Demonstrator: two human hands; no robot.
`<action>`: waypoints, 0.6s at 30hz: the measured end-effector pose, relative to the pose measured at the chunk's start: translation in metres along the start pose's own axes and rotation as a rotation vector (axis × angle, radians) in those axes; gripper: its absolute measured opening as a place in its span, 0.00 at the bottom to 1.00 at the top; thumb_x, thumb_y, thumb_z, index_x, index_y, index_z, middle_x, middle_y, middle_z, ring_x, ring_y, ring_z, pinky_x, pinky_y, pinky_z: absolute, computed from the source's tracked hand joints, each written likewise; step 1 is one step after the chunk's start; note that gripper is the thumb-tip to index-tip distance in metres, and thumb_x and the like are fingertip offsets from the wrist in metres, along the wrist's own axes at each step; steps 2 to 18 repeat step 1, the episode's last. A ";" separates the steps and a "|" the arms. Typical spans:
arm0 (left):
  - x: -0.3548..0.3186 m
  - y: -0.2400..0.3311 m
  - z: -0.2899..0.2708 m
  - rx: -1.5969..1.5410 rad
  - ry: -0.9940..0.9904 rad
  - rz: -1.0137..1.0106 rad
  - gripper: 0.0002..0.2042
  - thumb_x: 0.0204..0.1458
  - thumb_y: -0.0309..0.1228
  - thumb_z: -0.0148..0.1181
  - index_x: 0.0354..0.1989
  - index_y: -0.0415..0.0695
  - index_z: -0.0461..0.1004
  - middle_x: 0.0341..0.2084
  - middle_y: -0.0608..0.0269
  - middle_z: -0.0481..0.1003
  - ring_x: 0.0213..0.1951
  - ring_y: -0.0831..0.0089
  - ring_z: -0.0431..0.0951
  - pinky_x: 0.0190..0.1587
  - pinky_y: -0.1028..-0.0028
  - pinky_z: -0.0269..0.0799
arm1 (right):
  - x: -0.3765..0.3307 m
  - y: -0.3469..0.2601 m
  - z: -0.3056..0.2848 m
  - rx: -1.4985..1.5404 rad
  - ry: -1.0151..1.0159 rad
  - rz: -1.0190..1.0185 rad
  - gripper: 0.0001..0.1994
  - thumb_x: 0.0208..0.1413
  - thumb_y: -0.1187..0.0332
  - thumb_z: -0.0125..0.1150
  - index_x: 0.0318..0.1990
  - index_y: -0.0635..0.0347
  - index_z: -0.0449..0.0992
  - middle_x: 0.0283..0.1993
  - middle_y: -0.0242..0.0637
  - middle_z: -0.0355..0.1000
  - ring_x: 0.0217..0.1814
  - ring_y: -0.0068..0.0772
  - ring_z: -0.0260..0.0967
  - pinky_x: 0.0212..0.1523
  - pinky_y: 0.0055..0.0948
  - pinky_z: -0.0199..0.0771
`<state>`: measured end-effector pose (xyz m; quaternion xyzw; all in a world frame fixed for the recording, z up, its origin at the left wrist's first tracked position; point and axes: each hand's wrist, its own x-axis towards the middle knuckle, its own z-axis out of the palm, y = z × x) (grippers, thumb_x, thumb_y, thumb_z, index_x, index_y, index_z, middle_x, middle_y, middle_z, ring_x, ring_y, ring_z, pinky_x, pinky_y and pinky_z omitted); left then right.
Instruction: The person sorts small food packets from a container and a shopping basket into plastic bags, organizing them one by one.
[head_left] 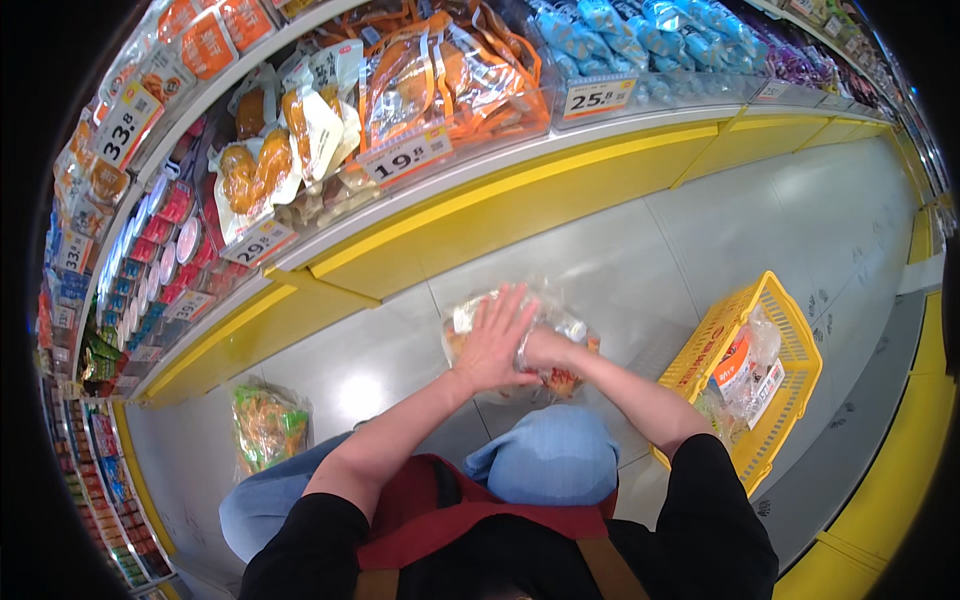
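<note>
A clear plastic bag (572, 322) lies on the floor in front of my knees, with orange, red and white pieces showing through it. My left hand (500, 340) rests flat on top of it, fingers stretched out and apart. Close beside it, my right hand (548, 348) reaches to the bag from the right. Its fingers are hidden by my left hand and the crinkled plastic, so I cannot tell what they grip. To the left, another clear bag (270, 425) with green and orange packets lies on the floor, apart from both hands.
A yellow plastic basket (797, 405) stands at the right, holding a few packages, one orange and white (740, 362). Ahead, a shelf with a yellow base (520, 205) curves across, full of bagged snacks (450, 75) and blue packets (640, 35). My bent knee (555, 455) is just below the bag.
</note>
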<state>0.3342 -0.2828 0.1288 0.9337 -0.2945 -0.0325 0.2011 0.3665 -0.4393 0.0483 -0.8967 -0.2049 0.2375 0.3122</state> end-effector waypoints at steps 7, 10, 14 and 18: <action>0.010 -0.003 -0.005 0.011 0.013 0.019 0.59 0.32 0.54 0.75 0.72 0.46 0.46 0.71 0.46 0.44 0.72 0.45 0.43 0.69 0.47 0.45 | 0.006 0.000 -0.010 -0.010 0.024 -0.002 0.25 0.58 0.62 0.57 0.62 0.60 0.67 0.62 0.44 0.67 0.60 0.46 0.66 0.60 0.42 0.67; 0.010 -0.003 -0.005 0.011 0.013 0.019 0.59 0.32 0.54 0.75 0.72 0.46 0.46 0.71 0.46 0.44 0.72 0.45 0.43 0.69 0.47 0.45 | 0.006 0.000 -0.010 -0.010 0.024 -0.002 0.25 0.58 0.62 0.57 0.62 0.60 0.67 0.62 0.44 0.67 0.60 0.46 0.66 0.60 0.42 0.67; 0.010 -0.003 -0.005 0.011 0.013 0.019 0.59 0.32 0.54 0.75 0.72 0.46 0.46 0.71 0.46 0.44 0.72 0.45 0.43 0.69 0.47 0.45 | 0.006 0.000 -0.010 -0.010 0.024 -0.002 0.25 0.58 0.62 0.57 0.62 0.60 0.67 0.62 0.44 0.67 0.60 0.46 0.66 0.60 0.42 0.67; 0.010 -0.003 -0.005 0.011 0.013 0.019 0.59 0.32 0.54 0.75 0.72 0.46 0.46 0.71 0.46 0.44 0.72 0.45 0.43 0.69 0.47 0.45 | 0.006 0.000 -0.010 -0.010 0.024 -0.002 0.25 0.58 0.62 0.57 0.62 0.60 0.67 0.62 0.44 0.67 0.60 0.46 0.66 0.60 0.42 0.67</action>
